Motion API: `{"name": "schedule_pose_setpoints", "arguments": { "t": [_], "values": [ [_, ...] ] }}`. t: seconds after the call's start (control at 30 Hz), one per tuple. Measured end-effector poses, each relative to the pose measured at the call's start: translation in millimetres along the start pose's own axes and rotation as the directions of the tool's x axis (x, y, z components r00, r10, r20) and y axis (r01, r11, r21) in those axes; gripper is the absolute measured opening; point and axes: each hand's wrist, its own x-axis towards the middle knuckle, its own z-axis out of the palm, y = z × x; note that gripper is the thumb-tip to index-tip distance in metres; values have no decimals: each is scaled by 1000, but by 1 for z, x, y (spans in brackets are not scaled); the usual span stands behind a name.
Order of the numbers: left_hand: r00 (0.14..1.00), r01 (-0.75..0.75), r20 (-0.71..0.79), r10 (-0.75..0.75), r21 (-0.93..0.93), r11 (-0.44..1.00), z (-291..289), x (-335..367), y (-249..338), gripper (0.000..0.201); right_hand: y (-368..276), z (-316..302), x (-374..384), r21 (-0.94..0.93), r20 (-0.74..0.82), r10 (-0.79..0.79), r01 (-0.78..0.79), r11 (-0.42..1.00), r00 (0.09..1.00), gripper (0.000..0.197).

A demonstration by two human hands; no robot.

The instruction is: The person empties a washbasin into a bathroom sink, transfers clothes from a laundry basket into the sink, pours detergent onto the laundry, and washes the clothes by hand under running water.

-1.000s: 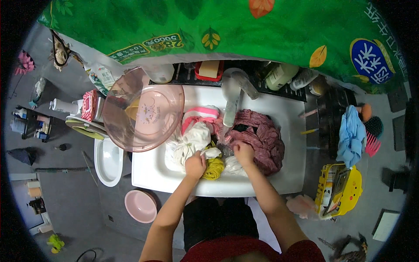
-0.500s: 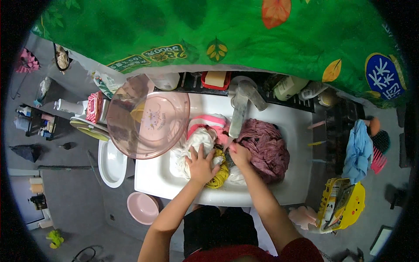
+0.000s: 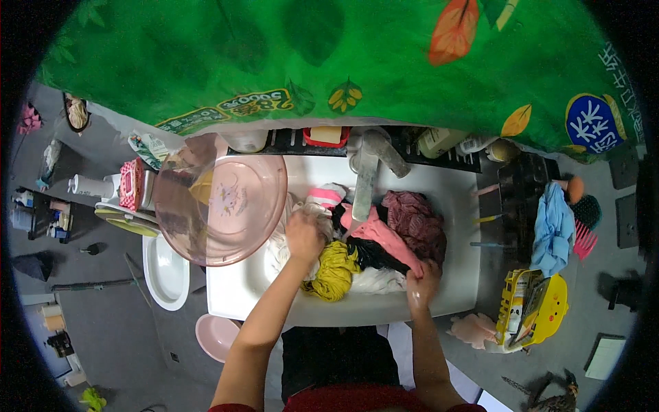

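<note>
Wet clothes lie in a white sink (image 3: 240, 296) under the tap (image 3: 364, 185). My right hand (image 3: 423, 283), at the front right, is closed on one end of a pink garment (image 3: 382, 237), stretched slantwise from below the tap. On the left, my left hand (image 3: 306, 235) has its fingers curled into a white cloth (image 3: 278, 248); its fingertips are partly hidden. Below it sits a bunched yellow cloth (image 3: 332, 271). A black cloth (image 3: 376, 255) shows under the pink one. A mauve garment (image 3: 417, 223) fills the right side, and a pink-and-white striped piece (image 3: 325, 197) lies at the back.
A clear pink basin (image 3: 230, 199) overhangs the sink's left end. Behind the tap, a red soap dish (image 3: 325, 136) and bottles (image 3: 439, 143) line a dark ledge. At the right are a blue cloth (image 3: 552, 230) and yellow basket (image 3: 537, 309); a pink bowl (image 3: 217, 336) stands low left.
My right hand has moved from below the tap to the front right, drawing the pink garment across the pile. My left hand has shifted up-left, its spread fingers now curled into the white cloth.
</note>
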Motion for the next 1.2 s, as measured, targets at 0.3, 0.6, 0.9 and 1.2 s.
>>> {"name": "schedule_pose_setpoints", "arguments": {
  "t": [0.3,0.6,0.9,1.2],
  "values": [
    [968,-246,50,246,-5,969,66,24,3,31,-51,110,35,67,436,-73,48,997,897,59],
    [724,-209,682,107,69,976,81,51,-18,47,-36,178,31,-9,579,24,-23,1000,815,51],
    [865,-227,355,354,-353,908,45,-26,8,50,-29,78,-3,717,575,37,-525,459,817,27],
    [805,-569,-77,588,-379,730,33,-54,40,43,-64,6,-27,873,390,-3,-369,318,921,21]
  ]
}}
